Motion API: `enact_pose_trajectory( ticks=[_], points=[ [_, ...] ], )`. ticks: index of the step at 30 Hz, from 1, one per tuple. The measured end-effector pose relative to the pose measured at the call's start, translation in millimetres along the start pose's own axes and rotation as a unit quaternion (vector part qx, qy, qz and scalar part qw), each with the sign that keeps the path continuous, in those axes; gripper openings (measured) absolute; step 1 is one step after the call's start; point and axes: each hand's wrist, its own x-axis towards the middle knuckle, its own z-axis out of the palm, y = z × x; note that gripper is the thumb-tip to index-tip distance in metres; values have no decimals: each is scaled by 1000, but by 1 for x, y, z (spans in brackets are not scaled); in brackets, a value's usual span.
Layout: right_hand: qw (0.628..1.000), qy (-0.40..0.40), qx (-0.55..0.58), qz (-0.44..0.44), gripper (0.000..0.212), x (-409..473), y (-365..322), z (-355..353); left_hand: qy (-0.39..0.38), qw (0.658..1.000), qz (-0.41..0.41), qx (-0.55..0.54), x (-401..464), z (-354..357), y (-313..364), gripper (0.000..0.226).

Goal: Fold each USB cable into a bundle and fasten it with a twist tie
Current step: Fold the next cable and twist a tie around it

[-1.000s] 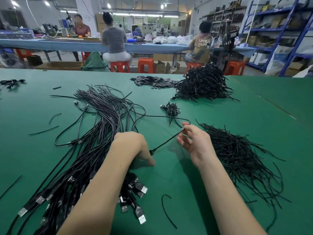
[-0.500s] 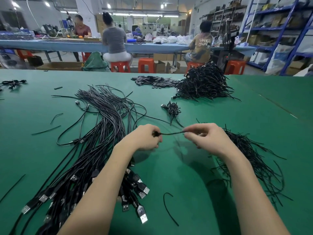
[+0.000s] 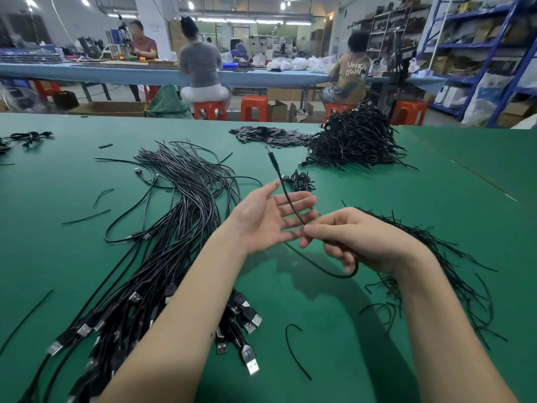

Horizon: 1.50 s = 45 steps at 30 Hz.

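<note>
- Left hand (image 3: 261,219) spread flat, palm up.
- Right hand (image 3: 357,239) pinches a thin, glossy black USB cable (image 3: 286,193); it curves into a loop below, above the green table (image 3: 436,181).

There is a single view, taken from a wide-angle camera worn on the person's head. It looks forward and down over the green counter (image 3: 377,330), close enough that both forearms enter from the bottom edge and the hands sit near the middle of the frame. The left hand (image 3: 261,222) and right hand (image 3: 357,239) are the nearest things in sharp view. The upper part of the frame reaches past the counter's far edge into the workshop, where straight lines bend toward the picture's edges.
</note>
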Motion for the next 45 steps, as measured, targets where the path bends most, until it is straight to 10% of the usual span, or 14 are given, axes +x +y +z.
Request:
enact_pose_trajectory(
  ticks=[5, 15, 22, 30, 38, 45],
  points=[
    [994, 54, 61, 72, 26, 3, -1, 1, 88, 993, 73, -25, 8, 27, -17, 59],
    [976, -175, -93, 85, 67, -36, -22, 2, 150, 962, 111, -199, 0, 20, -4, 36],
    [980, -90, -176, 23, 22, -36, -21, -8, 168, 939, 167, -250, -10, -13, -1, 38],
    [957, -283, 58, -39, 32, -35, -4, -17, 160, 936, 201, -240, -14, -38, 12, 41],
    [971, -34, -52, 229, 25, -4, 46, -11, 25, 968, 206, -144, -17, -22, 9, 40],
    [956, 257, 142, 30, 19, 20, 24, -3, -186, 959, 46, 206, -27, -14, -2, 41]
  ],
)
